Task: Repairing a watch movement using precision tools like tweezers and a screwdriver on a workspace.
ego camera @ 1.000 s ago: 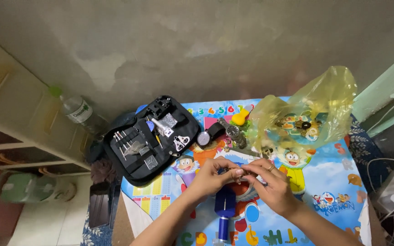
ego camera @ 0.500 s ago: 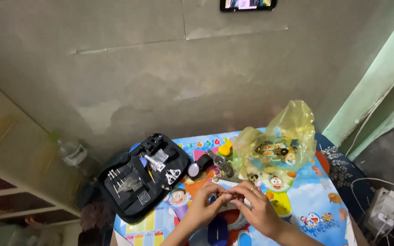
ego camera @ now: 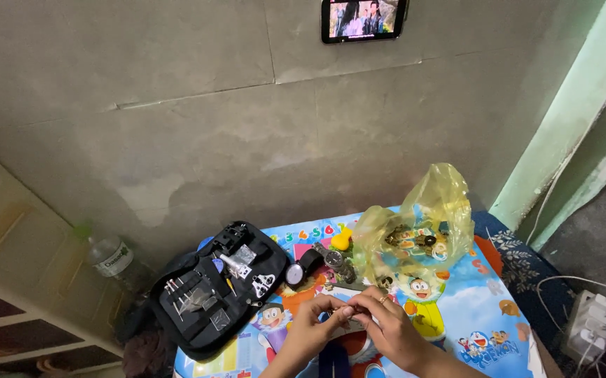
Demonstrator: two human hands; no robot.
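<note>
Both hands meet low in the head view over a small table with a colourful cartoon top (ego camera: 488, 308). My left hand (ego camera: 311, 325) and my right hand (ego camera: 385, 327) pinch a small pale object (ego camera: 348, 314) between their fingertips; it is too small to tell what it is. A ring shows on a right finger. Just beyond the hands lie two wristwatches (ego camera: 317, 264) and a small yellow item (ego camera: 341, 239). An open black tool case (ego camera: 215, 292) with several small metal tools lies to the left.
A crumpled yellow plastic bag (ego camera: 418, 231) with small parts stands at the table's back right. A plastic bottle (ego camera: 110, 257) sits left of the case. A phone (ego camera: 364, 18) playing video hangs on the wall. A white power strip (ego camera: 590, 323) lies at the right.
The camera has tilted upward, so the table and hands sit lower in view and the wall phone now shows. The hands stay together on the small object.
</note>
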